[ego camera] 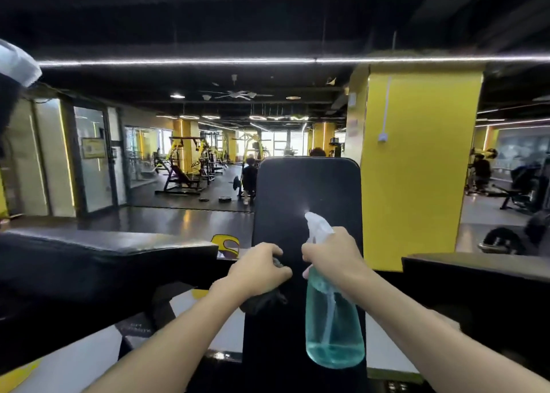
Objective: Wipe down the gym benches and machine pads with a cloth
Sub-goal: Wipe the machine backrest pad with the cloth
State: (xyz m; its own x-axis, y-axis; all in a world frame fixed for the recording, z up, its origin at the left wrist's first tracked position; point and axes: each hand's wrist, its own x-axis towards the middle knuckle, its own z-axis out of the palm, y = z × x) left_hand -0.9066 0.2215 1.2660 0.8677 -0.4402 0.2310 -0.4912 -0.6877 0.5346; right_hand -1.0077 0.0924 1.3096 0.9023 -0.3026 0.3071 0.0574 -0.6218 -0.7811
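Gripping a dark cloth (262, 300) in curled fingers, the left hand (256, 269) held it against the lower part of a tall black back pad (306, 190) that stood upright straight ahead, with the loose end of the cloth hanging below the wrist. Just beside it, the right hand (333, 252) was wrapped round the neck of a clear spray bottle (333, 327) with teal liquid pooled in its bottom. Its nozzle was aimed at the pad's face, and a small bright puff showed at the tip. A long black padded bench (104, 243) lay to the left of the pad, and another black pad (476, 270) sat low on the right. A yellow pillar (416, 169) rose behind the back pad's right side. Farther off, across the glossy dark floor, stood yellow-framed weight machines (184, 166), weight plates (223, 199) lay on the floor, and a person in dark clothes (249, 172) was near them.
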